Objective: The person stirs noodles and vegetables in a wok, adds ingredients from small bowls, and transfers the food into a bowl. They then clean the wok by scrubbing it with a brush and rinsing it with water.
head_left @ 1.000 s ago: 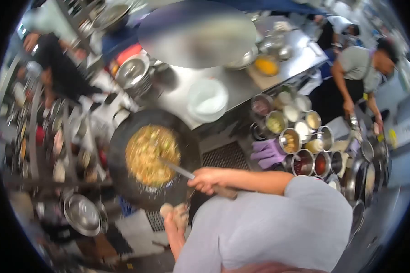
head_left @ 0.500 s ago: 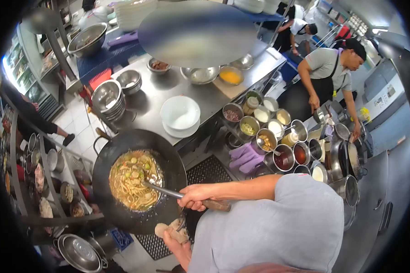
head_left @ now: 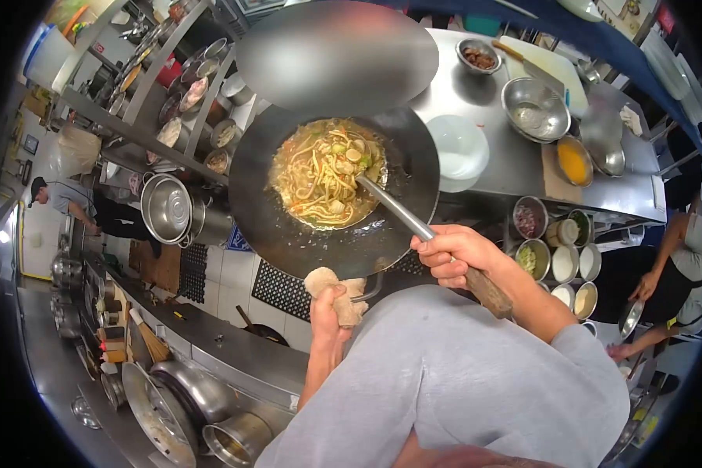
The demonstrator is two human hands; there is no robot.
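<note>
A large dark wok [head_left: 288,253] holds noodles [head_left: 320,175] with vegetables in a shiny sauce. My right hand [head_left: 460,253] is wrapped round the long ladle [head_left: 394,204], near its wooden handle end; the ladle's head is sunk in the noodles. At the wok's near rim, my left hand [head_left: 327,316] grips a beige cloth [head_left: 348,306] folded about the wok's metal loop handle. White bowls [head_left: 456,152] stand on the steel table just right of the wok.
On the steel table [head_left: 507,178] are a metal bowl [head_left: 534,109], a yellow-filled bowl [head_left: 574,162] and a knife. Ingredient tubs [head_left: 530,218] stand at right, near a co-worker in a black apron [head_left: 624,288]. A stacked shelf is upper left; another person [head_left: 74,199] stands far left.
The view has swung to the left, so the wok and both hands appear farther right and higher. The wok is now closer to the white bowls. Both hands keep their holds.
</note>
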